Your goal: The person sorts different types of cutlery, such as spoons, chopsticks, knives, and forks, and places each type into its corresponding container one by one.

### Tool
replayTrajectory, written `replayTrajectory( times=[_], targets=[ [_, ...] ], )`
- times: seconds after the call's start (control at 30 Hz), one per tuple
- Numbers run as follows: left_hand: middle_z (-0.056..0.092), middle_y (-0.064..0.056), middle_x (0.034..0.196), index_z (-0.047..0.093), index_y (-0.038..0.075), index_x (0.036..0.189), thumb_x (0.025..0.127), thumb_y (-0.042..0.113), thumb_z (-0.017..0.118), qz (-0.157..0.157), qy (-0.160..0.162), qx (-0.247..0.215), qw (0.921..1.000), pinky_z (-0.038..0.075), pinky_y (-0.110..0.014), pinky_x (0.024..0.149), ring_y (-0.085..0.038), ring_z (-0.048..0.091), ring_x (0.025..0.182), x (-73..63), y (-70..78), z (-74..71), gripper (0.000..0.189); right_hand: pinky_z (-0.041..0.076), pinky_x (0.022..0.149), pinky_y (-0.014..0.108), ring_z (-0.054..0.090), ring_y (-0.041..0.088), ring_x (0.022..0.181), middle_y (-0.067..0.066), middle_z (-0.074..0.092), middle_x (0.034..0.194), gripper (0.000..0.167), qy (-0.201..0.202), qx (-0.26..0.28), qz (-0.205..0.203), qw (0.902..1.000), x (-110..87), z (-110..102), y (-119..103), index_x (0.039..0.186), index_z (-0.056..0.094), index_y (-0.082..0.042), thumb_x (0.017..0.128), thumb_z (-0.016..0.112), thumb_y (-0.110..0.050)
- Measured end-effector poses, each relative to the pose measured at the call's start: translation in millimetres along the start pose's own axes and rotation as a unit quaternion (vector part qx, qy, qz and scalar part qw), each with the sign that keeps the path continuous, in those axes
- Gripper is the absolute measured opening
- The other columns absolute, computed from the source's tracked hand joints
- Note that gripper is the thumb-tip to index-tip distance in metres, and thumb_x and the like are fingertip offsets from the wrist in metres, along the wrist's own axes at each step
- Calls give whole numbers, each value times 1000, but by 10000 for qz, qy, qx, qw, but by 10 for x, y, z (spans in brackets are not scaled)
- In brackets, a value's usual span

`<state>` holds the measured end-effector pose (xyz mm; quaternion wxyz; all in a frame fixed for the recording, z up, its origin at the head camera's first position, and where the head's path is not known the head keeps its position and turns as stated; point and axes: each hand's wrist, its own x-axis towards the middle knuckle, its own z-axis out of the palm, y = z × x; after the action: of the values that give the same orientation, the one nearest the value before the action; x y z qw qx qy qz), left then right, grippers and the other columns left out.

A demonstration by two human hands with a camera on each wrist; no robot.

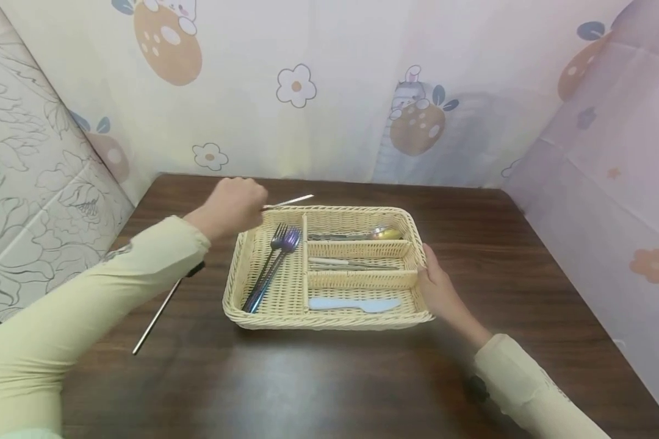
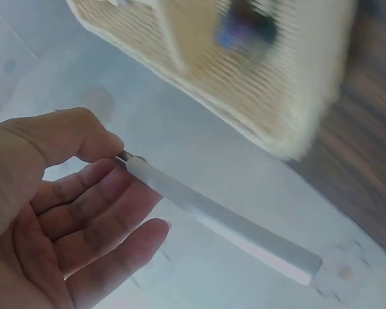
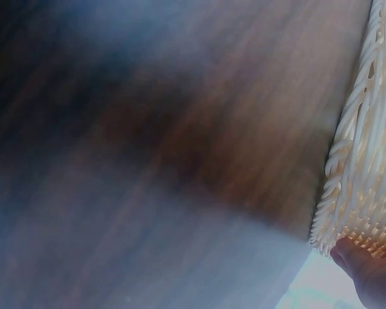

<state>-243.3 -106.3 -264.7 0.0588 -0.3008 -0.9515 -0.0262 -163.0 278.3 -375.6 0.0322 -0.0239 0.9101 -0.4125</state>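
At the far left corner of a woven cutlery basket (image 1: 329, 324), my left hand (image 1: 233, 206) pinches a white-handled utensil (image 2: 225, 225) between thumb and fingers. The handle sticks out past the fingertips; its metal end is mostly hidden in the hand, so its kind is unclear. My right hand (image 1: 442, 291) grips the basket's right side, thumb on the rim. In the left compartment lie a dark fork (image 1: 276, 239) and a purple-blue fork (image 1: 290, 240). A white knife (image 1: 381, 305) lies in the front right compartment.
The back right compartment holds a gold spoon (image 1: 388, 234) and dark-handled cutlery. Thin pieces, one with a white handle (image 1: 329, 261), lie in the middle right one. Left on the brown table (image 1: 362, 384) is a thin metal rod (image 1: 154, 323), partly behind my left forearm. Curtains surround the table.
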Motion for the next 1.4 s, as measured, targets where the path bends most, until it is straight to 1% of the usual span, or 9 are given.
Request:
replayTrajectory(
  times=[0.07,0.27,0.4,0.6,0.73,0.87,1.0,1.27,1.4],
  targets=[
    [42,1,53,39,14,56,67,-6,55,217,-64,-68,9997,39,-29,45,-13,38,47,109,153,20,28,13,109,55,16,45,137,32,12,150,55,7,24,-6,10000,-4,6,-4,151,-1,-2,103,24,-12],
    [44,2,58,42,14,59,74,-7,57,790,-338,15,9963,45,-31,51,-13,40,53,409,587,119,30,12,109,54,15,44,138,31,12,151,56,24,26,24,10000,-2,14,6,151,-1,-4,103,25,-14],
    [42,2,61,41,14,63,79,-10,54,1166,-569,-126,9915,43,-31,52,-13,36,56,588,844,201,32,13,109,54,16,43,138,31,13,151,56,57,-12,8,10000,0,20,30,152,0,-4,103,25,-15],
    [53,1,72,61,6,82,87,-6,57,1543,-932,-647,9815,48,-26,65,-12,45,64,819,1146,326,14,15,109,55,20,45,136,32,16,149,56,100,-56,43,9999,-9,2,35,151,1,-4,103,25,-14],
    [52,0,73,62,4,89,89,-7,55,1752,-1138,-639,9758,48,-26,72,-13,47,69,951,1308,404,13,16,108,55,21,45,135,33,18,148,56,98,-48,150,9998,-23,11,18,151,0,-4,102,25,-13],
    [46,1,73,60,5,91,91,-6,51,1888,-1396,-394,9712,45,-26,67,-13,43,67,1054,1430,490,15,16,108,55,21,45,136,32,17,149,56,102,-42,137,9998,-28,24,4,152,1,-4,102,25,-13],
    [52,0,80,63,5,98,93,0,53,1947,-1582,-124,9679,45,-23,65,-12,44,68,1113,1497,594,12,15,109,56,20,45,136,31,16,150,56,113,-65,87,9999,-24,40,26,152,0,-5,102,26,-13],
    [64,-4,92,66,6,102,94,2,54,1913,-1635,107,9678,47,-25,70,-13,47,72,1178,1523,740,15,14,109,55,18,44,137,32,15,150,56,151,-76,-3,9999,-13,38,42,151,1,-2,102,27,-11],
    [66,-5,96,66,7,105,95,4,53,1977,-1666,375,9653,49,-25,72,-13,54,77,1196,1548,806,17,14,109,54,16,44,137,31,13,150,56,155,-73,-25,9999,-13,28,37,151,2,-1,102,27,-11]
  ],
)
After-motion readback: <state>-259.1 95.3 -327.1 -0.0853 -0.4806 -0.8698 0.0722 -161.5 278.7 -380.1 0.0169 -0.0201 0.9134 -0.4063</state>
